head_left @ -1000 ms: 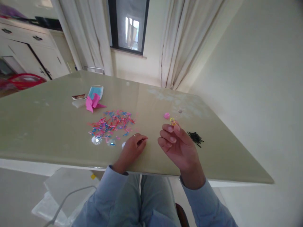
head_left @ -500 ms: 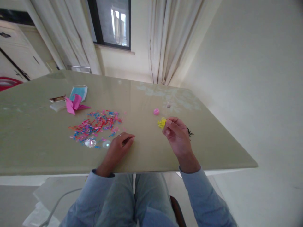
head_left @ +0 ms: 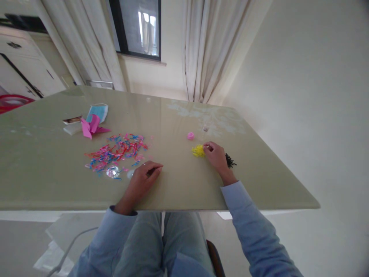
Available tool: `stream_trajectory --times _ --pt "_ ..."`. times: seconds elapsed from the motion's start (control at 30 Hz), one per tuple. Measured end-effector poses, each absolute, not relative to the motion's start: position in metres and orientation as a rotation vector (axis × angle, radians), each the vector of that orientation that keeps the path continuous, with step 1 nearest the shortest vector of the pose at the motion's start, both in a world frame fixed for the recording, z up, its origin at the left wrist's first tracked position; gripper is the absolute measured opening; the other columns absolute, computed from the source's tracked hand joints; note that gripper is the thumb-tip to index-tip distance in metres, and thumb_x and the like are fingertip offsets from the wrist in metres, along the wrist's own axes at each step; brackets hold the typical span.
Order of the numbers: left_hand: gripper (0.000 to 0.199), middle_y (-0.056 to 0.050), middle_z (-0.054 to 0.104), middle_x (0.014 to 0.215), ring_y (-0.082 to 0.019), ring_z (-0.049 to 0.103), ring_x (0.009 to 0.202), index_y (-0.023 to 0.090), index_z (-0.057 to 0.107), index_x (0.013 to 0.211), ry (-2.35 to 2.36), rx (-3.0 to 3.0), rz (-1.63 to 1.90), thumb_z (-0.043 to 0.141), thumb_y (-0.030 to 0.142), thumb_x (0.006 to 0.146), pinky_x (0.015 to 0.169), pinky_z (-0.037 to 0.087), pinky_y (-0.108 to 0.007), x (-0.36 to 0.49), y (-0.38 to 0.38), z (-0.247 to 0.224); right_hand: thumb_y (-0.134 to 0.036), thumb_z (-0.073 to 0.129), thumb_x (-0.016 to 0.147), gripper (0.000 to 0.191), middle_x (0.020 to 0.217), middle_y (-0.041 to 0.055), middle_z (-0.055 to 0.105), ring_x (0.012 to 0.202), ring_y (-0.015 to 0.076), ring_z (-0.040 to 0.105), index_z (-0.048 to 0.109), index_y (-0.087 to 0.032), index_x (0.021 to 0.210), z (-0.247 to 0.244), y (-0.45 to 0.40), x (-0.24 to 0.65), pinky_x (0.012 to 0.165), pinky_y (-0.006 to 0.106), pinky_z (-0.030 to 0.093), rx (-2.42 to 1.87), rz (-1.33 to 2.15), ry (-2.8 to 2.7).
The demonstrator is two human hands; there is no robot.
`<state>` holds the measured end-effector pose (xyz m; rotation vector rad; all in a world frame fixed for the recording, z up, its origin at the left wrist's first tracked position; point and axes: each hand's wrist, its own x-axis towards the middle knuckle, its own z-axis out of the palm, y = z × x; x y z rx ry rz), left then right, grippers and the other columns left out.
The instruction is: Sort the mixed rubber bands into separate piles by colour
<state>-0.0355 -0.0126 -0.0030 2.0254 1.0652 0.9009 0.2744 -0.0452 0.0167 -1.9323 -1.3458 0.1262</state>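
My left hand (head_left: 143, 180) rests on the table with its fingers curled and thumb near the fingertips; anything between them is too small to make out. Just left of it lies a spread of small red, pink and blue strips (head_left: 119, 149). My right hand (head_left: 215, 156) is closed, fingertips pinched at the right edge of a small yellow pile (head_left: 198, 151); what it grips is hidden. Partly behind that hand's right side sits a black pile (head_left: 230, 161). Above the yellow pile is a small pink round object (head_left: 190, 136).
On the pale green table (head_left: 173, 192), a pink folded paper (head_left: 93, 126) overlaps a blue face mask (head_left: 99, 112) at the back left. A shiny clear disc (head_left: 112, 171) lies by the coloured strips. A wall rises at the right.
My right hand has turned palm downward and shifted slightly right, uncovering more of the yellow and black piles. My left hand stays nearly in place. The view has shifted slightly.
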Motion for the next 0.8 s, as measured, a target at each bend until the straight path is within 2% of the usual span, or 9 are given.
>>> stream_trajectory --times 0.2,0.33,0.47,0.57,0.67,0.73,0.8 --pt "0.024 -0.005 0.073 0.086 -0.018 0.066 0.081 0.02 0.072 0.087 1.066 2.029 0.921 0.054 0.036 0.086 0.075 0.05 -0.03 -0.037 -0.016 -0.002 -0.036 0.052 0.084 0.029 0.069 0.0042 0.068 0.06 0.0182 0.06 0.073 -0.018 0.092 0.016 -0.053 0.261 0.064 0.03 0.046 -1.833 0.032 -1.406" --pt "0.022 -0.004 0.073 0.085 -0.017 0.065 0.08 0.02 0.072 0.086 1.072 1.964 0.995 0.054 0.033 0.087 0.074 0.05 -0.028 -0.037 -0.021 0.003 -0.033 0.052 0.087 0.026 0.085 0.0082 0.075 0.071 0.0198 0.066 0.073 -0.019 0.093 0.01 -0.058 0.238 0.071 0.032 0.05 -1.638 0.167 -1.702" --pt "0.024 -0.004 0.07 0.081 -0.015 0.061 0.071 0.018 0.073 0.086 1.098 1.924 1.088 0.054 0.034 0.088 0.066 0.047 -0.025 -0.048 -0.023 0.007 -0.03 0.053 0.088 0.023 0.091 0.009 0.076 0.082 0.0217 0.069 0.073 -0.021 0.091 0.003 -0.06 0.223 0.076 0.035 0.052 -1.449 0.368 -2.067" --pt "0.027 -0.003 0.069 0.081 -0.013 0.056 0.064 0.018 0.073 0.089 1.202 1.962 1.122 0.052 0.036 0.088 0.061 0.044 -0.024 -0.071 -0.014 0.009 -0.028 0.051 0.089 0.024 0.09 0.009 0.076 0.08 0.0218 0.07 0.073 -0.02 0.093 0.0 -0.059 0.222 0.076 0.036 0.053 -1.492 0.346 -2.056" --pt "0.032 -0.003 0.068 0.081 -0.012 0.051 0.057 0.016 0.072 0.101 1.419 1.972 1.055 0.053 0.036 0.085 0.057 0.043 -0.025 -0.105 0.006 0.009 -0.029 0.051 0.089 0.024 0.09 0.0085 0.076 0.08 0.0219 0.07 0.073 -0.02 0.093 -0.002 -0.057 0.224 0.076 0.035 0.054 -1.512 0.33 -2.05" --pt "0.035 -0.005 0.069 0.083 -0.015 0.056 0.061 0.014 0.072 0.106 1.588 2.028 0.961 0.054 0.032 0.081 0.061 0.046 -0.027 -0.129 0.022 0.009 -0.031 0.051 0.09 0.025 0.091 0.0081 0.076 0.081 0.0219 0.07 0.073 -0.02 0.093 -0.003 -0.056 0.225 0.075 0.035 0.054 -1.508 0.323 -2.063" --pt "0.036 -0.01 0.07 0.089 -0.019 0.061 0.073 0.012 0.073 0.105 1.763 2.111 0.934 0.055 0.03 0.079 0.07 0.049 -0.03 -0.152 0.035 0.01 -0.032 0.05 0.09 0.025 0.09 0.0077 0.076 0.08 0.0218 0.07 0.072 -0.02 0.093 -0.004 -0.055 0.226 0.075 0.034 0.054 -1.503 0.309 -2.067"
